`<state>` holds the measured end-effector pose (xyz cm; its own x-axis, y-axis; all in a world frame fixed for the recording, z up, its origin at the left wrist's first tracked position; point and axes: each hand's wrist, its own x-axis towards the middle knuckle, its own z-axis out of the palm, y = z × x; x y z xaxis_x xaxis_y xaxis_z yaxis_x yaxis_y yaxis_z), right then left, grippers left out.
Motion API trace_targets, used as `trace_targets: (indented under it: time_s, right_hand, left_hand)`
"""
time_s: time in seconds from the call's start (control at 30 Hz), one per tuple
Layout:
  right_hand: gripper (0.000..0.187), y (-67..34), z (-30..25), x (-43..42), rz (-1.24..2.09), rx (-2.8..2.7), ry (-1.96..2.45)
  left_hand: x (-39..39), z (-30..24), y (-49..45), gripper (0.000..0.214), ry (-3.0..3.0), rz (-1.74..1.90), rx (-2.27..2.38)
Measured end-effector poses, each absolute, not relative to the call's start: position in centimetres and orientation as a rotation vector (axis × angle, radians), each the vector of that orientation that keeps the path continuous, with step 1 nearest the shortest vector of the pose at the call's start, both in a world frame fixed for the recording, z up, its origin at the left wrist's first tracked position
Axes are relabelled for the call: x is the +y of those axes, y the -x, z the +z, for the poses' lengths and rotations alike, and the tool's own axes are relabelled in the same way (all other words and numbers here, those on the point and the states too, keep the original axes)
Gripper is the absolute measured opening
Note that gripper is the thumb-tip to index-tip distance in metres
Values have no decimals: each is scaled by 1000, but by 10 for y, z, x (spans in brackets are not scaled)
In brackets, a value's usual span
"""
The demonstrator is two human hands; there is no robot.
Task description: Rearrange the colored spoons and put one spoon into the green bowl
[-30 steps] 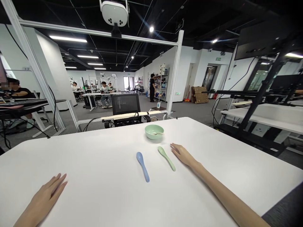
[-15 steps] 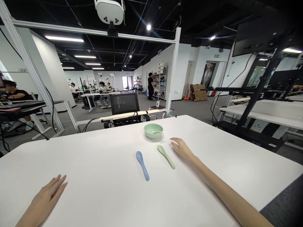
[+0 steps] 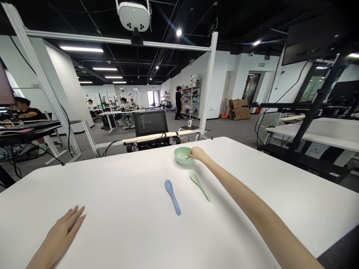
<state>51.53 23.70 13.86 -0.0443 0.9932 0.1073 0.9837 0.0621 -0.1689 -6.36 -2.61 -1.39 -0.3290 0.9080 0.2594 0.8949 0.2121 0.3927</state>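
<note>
A green bowl (image 3: 183,161) stands upright near the table's far edge, with a pale spoon (image 3: 186,157) lying inside it. My right hand (image 3: 198,153) is at the bowl's right rim, its fingers closed in a pinch on the end of that spoon's handle. Nearer to me, a light green spoon (image 3: 201,186) lies flat on the table. To its left is a blue spoon (image 3: 172,196), also flat. My left hand (image 3: 63,231) rests on the tabletop at the left, fingers stretched out, holding nothing and well apart from the spoons.
The white table (image 3: 117,209) has its far edge just behind the bowl. Beyond it stand a metal frame (image 3: 208,86) and a black office chair (image 3: 150,123). A black stand (image 3: 305,108) is off to the right. Several people are in the background.
My right hand has moved forward and left from beside the light green spoon to the bowl, and its fingers have closed on the pale spoon. My left hand stays put.
</note>
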Motion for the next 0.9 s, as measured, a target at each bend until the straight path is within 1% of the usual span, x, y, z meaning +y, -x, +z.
trace_targets:
  time_s: [0.07, 0.17, 0.3, 0.37, 0.47, 0.57, 0.67, 0.77, 0.83, 0.9]
  right_hand:
    - [15, -513, 138, 238, 90, -2116, 2032]
    - [13, -513, 143, 234, 95, -2071, 1988]
    - [21, -505, 152, 212, 88, -2003, 1808]
    - [22, -493, 149, 191, 124, -1924, 1574]
    - [17, -461, 135, 145, 252, -1784, 1182]
    - [14, -424, 113, 93, 476, -1737, 988]
    - [16, -400, 96, 54, 636, -1720, 924]
    - [21, -396, 87, 40, 701, -1728, 944]
    - [27, -404, 85, 40, 679, -1777, 988]
    - [29, -414, 83, 41, 571, -1869, 1062]
  left_hand:
    - [-27, -10, 62, 72, -1816, 764, 2426]
    - [-31, 5, 49, 65, -1862, 867, 2386]
    - [-30, 46, -5, 56, -1698, 1060, 2257]
    - [-23, 67, -47, 58, -1540, 1142, 2125]
    - [-10, 93, -122, 68, -1481, 1169, 1725]
    - [1, 108, -192, 76, -1241, 1127, 1481]
    - [5, 114, -238, 72, -1108, 1074, 1326]
    - [8, 111, -255, 69, -1109, 1079, 1314]
    - [12, 107, -253, 69, -1121, 1076, 1361]
    - [16, 102, -247, 69, -1148, 1058, 1426]
